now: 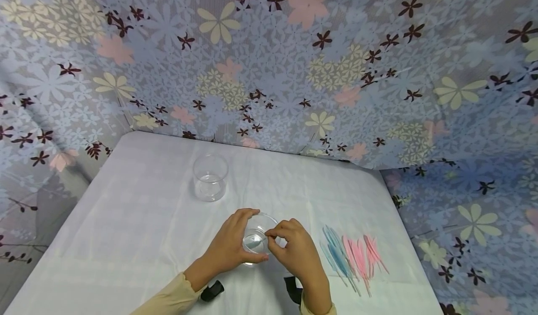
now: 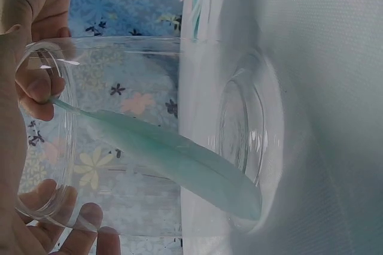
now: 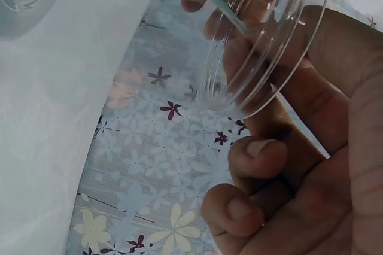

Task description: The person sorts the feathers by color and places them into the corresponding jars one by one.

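Observation:
A clear plastic cup stands on the white-covered table. My left hand grips it around the upper side, thumb toward me and fingers at the far side. Inside the cup a pale teal feather slants down, its tip low near the base. At the rim, my right hand pinches the quill between thumb and forefinger, the other fingers curled. From the right wrist view, the pale quill shows through the cup's ridged rim.
Farther back to the left stands another clear cup. Blue feathers and pink feathers lie in a loose bunch right of my right hand. Floral cloth hangs behind the white table. A black object is beside my left wrist.

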### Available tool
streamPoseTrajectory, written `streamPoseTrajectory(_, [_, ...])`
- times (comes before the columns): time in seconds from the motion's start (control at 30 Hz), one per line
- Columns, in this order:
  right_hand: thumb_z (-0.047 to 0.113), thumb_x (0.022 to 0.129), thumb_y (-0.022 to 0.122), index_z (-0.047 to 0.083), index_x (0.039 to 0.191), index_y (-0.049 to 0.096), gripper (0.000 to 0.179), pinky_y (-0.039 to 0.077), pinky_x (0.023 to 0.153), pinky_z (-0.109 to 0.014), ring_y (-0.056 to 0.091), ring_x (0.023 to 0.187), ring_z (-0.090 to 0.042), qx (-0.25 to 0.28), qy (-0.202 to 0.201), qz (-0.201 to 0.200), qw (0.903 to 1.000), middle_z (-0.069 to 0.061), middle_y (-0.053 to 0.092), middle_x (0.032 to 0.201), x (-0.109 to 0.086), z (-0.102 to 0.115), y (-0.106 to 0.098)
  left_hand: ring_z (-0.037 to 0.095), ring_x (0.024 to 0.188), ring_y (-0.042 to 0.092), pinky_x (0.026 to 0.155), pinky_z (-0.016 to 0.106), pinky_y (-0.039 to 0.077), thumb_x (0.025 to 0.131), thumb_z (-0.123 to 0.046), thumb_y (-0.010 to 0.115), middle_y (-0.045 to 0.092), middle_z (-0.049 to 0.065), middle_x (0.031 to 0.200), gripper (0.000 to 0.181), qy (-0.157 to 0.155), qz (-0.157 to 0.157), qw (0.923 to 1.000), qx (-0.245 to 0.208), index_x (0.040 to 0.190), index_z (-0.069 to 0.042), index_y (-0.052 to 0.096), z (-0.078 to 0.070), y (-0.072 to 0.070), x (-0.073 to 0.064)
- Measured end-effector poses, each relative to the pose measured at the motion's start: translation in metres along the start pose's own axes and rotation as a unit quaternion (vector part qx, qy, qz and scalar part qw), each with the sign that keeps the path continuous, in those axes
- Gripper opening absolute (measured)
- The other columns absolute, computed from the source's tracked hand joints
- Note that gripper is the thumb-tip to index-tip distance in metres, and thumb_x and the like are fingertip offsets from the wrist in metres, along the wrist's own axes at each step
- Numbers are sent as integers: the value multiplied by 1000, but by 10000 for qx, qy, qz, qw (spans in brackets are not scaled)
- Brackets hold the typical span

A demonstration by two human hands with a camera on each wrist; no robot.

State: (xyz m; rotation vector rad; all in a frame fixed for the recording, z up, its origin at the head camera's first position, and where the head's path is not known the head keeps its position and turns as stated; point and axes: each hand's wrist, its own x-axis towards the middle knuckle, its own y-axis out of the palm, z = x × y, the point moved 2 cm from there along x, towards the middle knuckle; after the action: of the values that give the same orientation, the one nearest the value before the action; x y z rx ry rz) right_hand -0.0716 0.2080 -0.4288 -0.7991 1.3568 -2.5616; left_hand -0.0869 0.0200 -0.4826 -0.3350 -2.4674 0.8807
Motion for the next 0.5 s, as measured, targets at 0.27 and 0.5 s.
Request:
streamPoseTrajectory(0.27, [8, 82, 79, 17, 87, 81, 11, 49, 65, -23, 51, 77, -4, -39, 117, 111, 9999, 18, 64, 78, 0, 1, 1, 20, 127, 52, 104, 47, 47, 70, -79, 71, 50, 2, 141, 105, 56, -33, 10000, 43, 146, -12, 45, 1, 1, 1])
streamPoseTrajectory(0.5, [11, 85, 79, 19, 95, 81, 13, 48, 67, -22, 50, 79, -3, -57, -200, -384, 9990, 17, 60, 84, -9, -2, -6, 20, 128, 52, 105, 47, 46, 67, -73, 79, 50, 2, 140, 105, -2, -53, 10000, 74, 146, -13, 45, 1, 1, 1])
